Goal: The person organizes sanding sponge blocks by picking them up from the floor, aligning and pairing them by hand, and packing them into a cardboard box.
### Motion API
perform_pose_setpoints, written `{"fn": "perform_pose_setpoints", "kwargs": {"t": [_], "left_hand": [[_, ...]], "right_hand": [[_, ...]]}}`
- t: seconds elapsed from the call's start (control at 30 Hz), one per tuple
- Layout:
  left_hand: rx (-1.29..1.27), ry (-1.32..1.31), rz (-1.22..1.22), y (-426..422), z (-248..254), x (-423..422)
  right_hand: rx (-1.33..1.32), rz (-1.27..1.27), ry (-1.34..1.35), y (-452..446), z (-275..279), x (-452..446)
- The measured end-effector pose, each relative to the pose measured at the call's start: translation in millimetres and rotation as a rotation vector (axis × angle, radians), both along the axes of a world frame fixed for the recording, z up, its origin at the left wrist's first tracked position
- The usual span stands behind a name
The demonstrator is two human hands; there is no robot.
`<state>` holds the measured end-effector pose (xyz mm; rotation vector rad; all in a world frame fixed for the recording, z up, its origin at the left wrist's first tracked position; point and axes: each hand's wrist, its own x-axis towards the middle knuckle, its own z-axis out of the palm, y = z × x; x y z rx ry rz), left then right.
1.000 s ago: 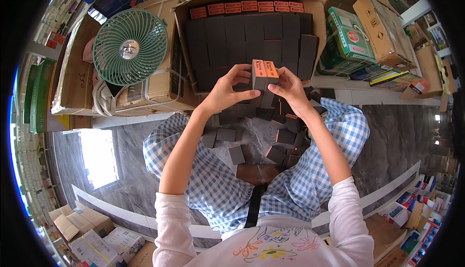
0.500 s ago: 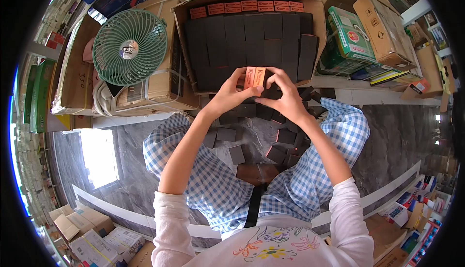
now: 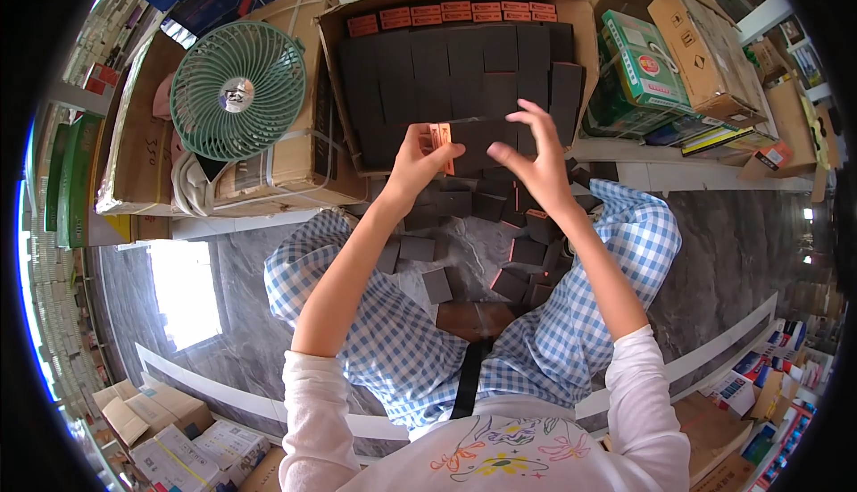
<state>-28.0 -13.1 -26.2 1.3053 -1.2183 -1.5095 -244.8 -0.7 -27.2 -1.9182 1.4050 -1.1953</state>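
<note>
My left hand (image 3: pixel 418 166) pinches small black boxes with orange printed sides (image 3: pixel 442 133), apparently two together, above the near edge of a large carton (image 3: pixel 336 90). Their dark faces turn to the right. Apart from them, my right hand (image 3: pixel 543 166) is open, thumb and fingers spread with nothing between them. Inside the carton, similar black boxes (image 3: pixel 464 68) lie packed closely, and a row of orange box ends (image 3: pixel 442 12) lines the far side. Between my legs, several loose black boxes (image 3: pixel 437 285) are scattered on the grey floor (image 3: pixel 455 246).
A green fan (image 3: pixel 237 95) stands on a strapped carton (image 3: pixel 290 166) to the left. At the right are a green box (image 3: pixel 647 63) and a brown carton (image 3: pixel 705 54). More boxes (image 3: pixel 165 407) sit behind at lower left.
My right hand has let go of the boxes, opened and moved slightly right. My left hand has shifted a little left with the boxes, which have turned so their orange sides look narrower.
</note>
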Motion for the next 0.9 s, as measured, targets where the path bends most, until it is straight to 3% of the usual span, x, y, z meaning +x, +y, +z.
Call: {"fn": "perform_pose_setpoints", "kwargs": {"t": [0.1, 0.13, 0.2, 0.23, 0.3, 0.43, 0.5, 0.53, 0.6, 0.63, 0.7, 0.9], "left_hand": [[0.111, 0.163, 0.07, -1, 10, 0], [0.136, 0.239, 0.056, 0, 12, 0], [0.186, 0.389, 0.028, 0, 16, 1], [0.186, 0.385, 0.022, 1, 15, 1], [0.185, 0.475, -0.085, 3, 12, 1], [0.187, 0.42, -0.122, 6, 12, -1], [-0.002, 0.128, -0.162, 9, 16, -4], [-0.003, 0.128, -0.16, 9, 15, -5], [-0.35, 0.003, -0.082, 7, 13, -7], [-0.349, 0.003, -0.08, 5, 15, -5], [-0.613, -0.219, -0.064, 1, 21, 0], [-0.615, -0.185, 0.038, -1, 19, 1]], "right_hand": [[0.375, -0.098, -0.301, -9, -18, -11], [0.374, -0.103, -0.303, -7, -16, -11], [0.694, 0.024, -0.53, -3, -9, -8], [0.715, 0.123, -0.601, -3, -6, -6], [0.715, 0.132, -0.611, -1, 3, -2], [0.616, 0.171, -0.579, 1, 15, -6], [0.579, 0.167, -0.597, 1, 17, -7], [0.543, 0.163, -0.615, 0, 17, -8], [0.536, 0.164, -0.615, -2, 15, -11], [0.529, 0.162, -0.617, -3, 13, -11], [0.525, 0.156, -0.643, -3, 14, -10], [0.488, 0.2, -0.594, -2, 5, -8]]}}
